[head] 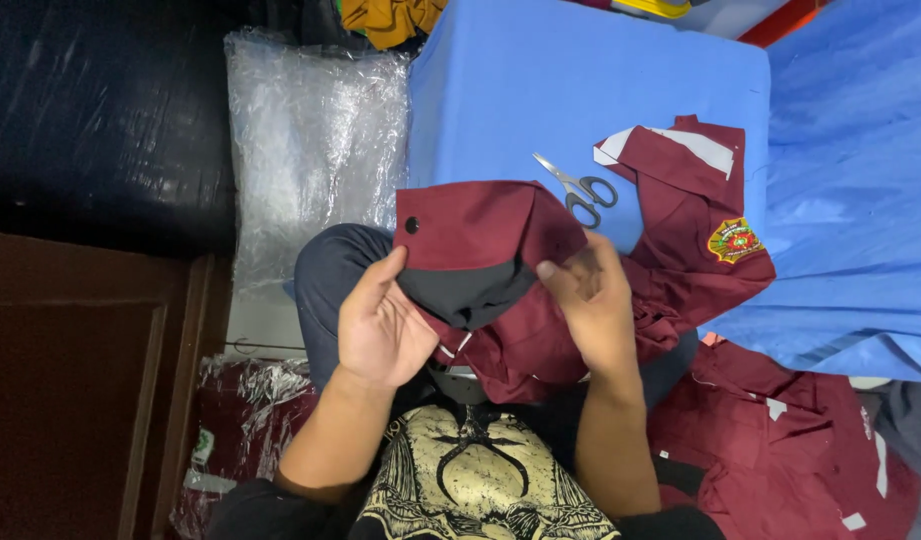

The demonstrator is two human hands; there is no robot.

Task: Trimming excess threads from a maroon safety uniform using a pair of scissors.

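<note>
Mid-handling, nothing set down yet. Maroon shirt [500,270] held up over the lap at the near edge of the blue-covered desk [540,90]. Left hand [380,320] with fingers closed on the folded flap beside a black button [412,225]; right hand [590,300] pinching the opposite fold. Scissors [578,188] lying unused just beyond. More maroon garments [780,440] heaped to the right, bagged ones [250,410] to the left.

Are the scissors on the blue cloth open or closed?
Nearly closed: the scissors lie flat on the blue cloth, blades together to one tip, handles slightly apart.
</note>
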